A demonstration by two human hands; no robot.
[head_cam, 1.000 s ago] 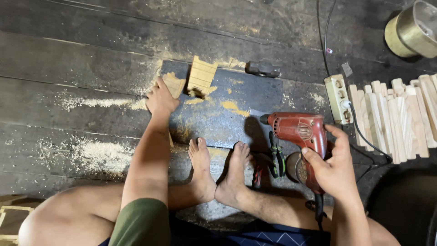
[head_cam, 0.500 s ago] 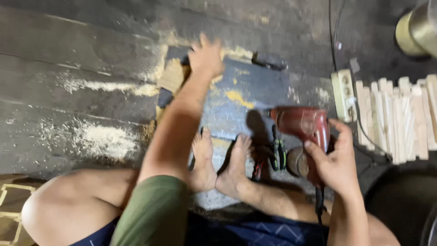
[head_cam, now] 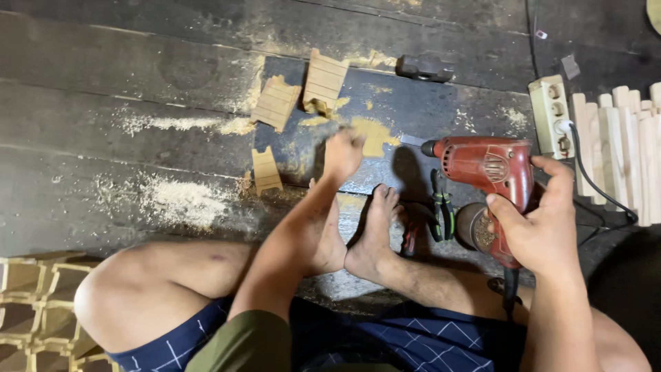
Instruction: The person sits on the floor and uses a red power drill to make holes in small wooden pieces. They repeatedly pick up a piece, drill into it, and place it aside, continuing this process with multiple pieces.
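Right hand (head_cam: pixel 544 231) clamped around red electric drill (head_cam: pixel 492 172), fingers wrapped on its grip, bit aimed left above dark floor board (head_cam: pixel 413 114). Left hand (head_cam: pixel 342 153) blurred over board, fingers' spread impossible to tell. Slotted wooden pieces (head_cam: pixel 325 81) lying just beyond, amid sawdust (head_cam: pixel 175 200).

Dim, warm overhead light, soft shadows under the legs, left hand (head_cam: pixel 342 153) motion-blurred

The left hand (head_cam: pixel 342 153) is motion-blurred, and the right edge cuts off the wooden slats (head_cam: pixel 630 148).
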